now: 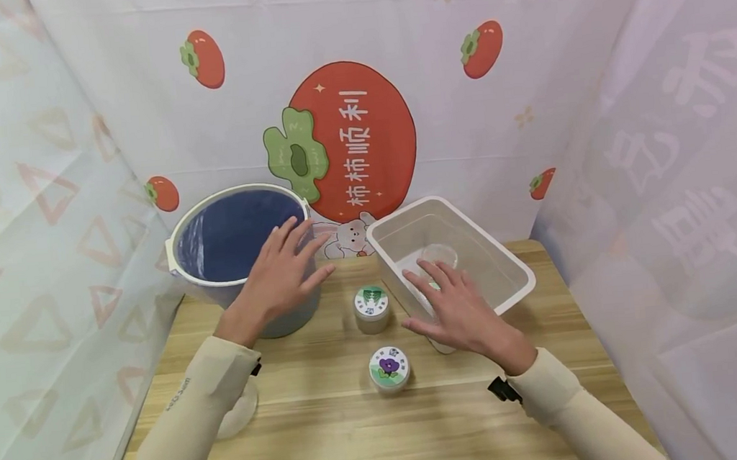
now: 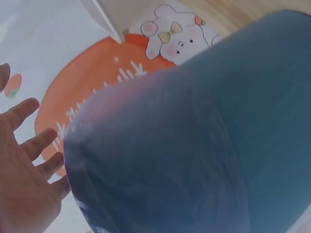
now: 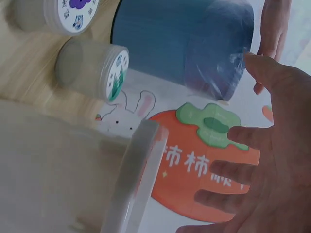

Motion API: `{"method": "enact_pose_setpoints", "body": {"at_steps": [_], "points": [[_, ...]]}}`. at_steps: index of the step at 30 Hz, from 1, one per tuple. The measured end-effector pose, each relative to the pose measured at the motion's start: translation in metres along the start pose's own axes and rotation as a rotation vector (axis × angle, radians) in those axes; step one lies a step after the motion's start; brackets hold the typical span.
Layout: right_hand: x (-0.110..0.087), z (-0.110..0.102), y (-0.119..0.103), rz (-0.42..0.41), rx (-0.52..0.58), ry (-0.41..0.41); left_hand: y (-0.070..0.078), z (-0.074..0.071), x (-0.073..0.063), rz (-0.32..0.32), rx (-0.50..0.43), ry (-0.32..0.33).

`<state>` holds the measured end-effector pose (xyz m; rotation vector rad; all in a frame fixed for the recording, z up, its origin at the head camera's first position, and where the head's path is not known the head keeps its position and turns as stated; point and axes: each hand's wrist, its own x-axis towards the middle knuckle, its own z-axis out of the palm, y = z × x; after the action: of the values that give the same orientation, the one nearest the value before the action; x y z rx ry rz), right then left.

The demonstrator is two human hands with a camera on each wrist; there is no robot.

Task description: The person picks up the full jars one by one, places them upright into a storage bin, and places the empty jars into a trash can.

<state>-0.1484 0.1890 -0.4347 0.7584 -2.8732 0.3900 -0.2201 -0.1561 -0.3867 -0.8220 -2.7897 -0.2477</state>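
Observation:
My left hand (image 1: 281,269), fingers spread, is at the right side of a blue-grey trash bin (image 1: 310,314) with a white rim and a plastic liner. In the left wrist view, the fingertips are right by the liner-covered rim. My right hand (image 1: 455,306) hovers with straight fingers over the near side of a white plastic basin (image 1: 500,248). Neither hand grips anything. Inside the basin, a round clear object (image 1: 438,255) is partly hidden behind the right fingers. Two small lidded jars stand between the hands: a green-labelled jar (image 1: 372,309) and, closer in, a purple-flower jar (image 1: 390,370).
A whitish round item (image 1: 238,413) lies on the wooden table (image 1: 320,436), partly covered by the left sleeve. White fabric printed with persimmons (image 1: 361,137) hangs behind the table and along both sides.

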Motion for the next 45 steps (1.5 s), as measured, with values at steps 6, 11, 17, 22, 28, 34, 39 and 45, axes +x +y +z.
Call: {"method": "enact_pose_setpoints", "body": {"at_steps": [6,11,17,22,28,34,39,45], "points": [[-0.001,0.004,-0.015,-0.03,-0.035,0.01,-0.017,-0.01,-0.015,-0.051,0.0,0.013],[-0.002,0.008,-0.028,-0.057,-0.059,-0.003,-0.028,-0.019,-0.029,-0.093,-0.008,-0.004],[-0.003,0.019,-0.04,-0.098,-0.058,-0.017,-0.038,-0.026,-0.044,-0.127,-0.035,-0.005],[-0.005,0.03,-0.048,-0.128,-0.069,-0.042,-0.047,-0.03,-0.054,-0.153,-0.044,-0.014],[-0.01,0.045,-0.056,-0.153,-0.061,-0.061,-0.055,-0.034,-0.065,-0.187,-0.058,-0.044],[-0.015,0.062,-0.06,-0.178,-0.118,-0.045,-0.06,-0.035,-0.073,-0.183,-0.063,-0.043],[-0.018,0.07,-0.062,-0.168,-0.081,-0.084,-0.065,-0.033,-0.08,-0.185,-0.052,-0.028],[-0.021,0.077,-0.062,-0.152,-0.019,-0.127,-0.07,-0.031,-0.087,-0.193,-0.063,-0.011]]}}
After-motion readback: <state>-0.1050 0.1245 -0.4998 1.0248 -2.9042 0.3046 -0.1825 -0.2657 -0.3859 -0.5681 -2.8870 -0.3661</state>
